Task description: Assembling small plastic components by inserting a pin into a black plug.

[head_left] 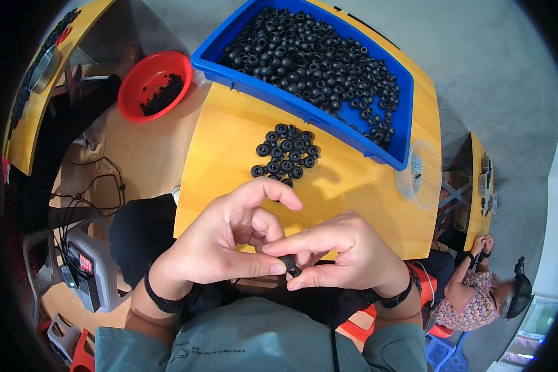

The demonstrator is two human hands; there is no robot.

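Close to my body, both hands meet at a small black plastic part [291,266] with a squarish opening in its visible end. My left hand [220,239] pinches it between thumb and fingers, its index finger raised and bent. From the other side my right hand [347,248] grips the same part with thumb and index finger. Fingertips cover much of the part, so its full shape is hidden. Beyond my hands, a loose group of round black parts with ringed centres [286,149] lies on the yellow table [223,142].
A blue bin [304,111] full of hollow black balls [310,56] spans the table's far side. At its right stands a clear tub [417,173] with small metallic pieces. A red bowl [125,93] holding black pieces is at left. Another person [471,291] sits at far right.
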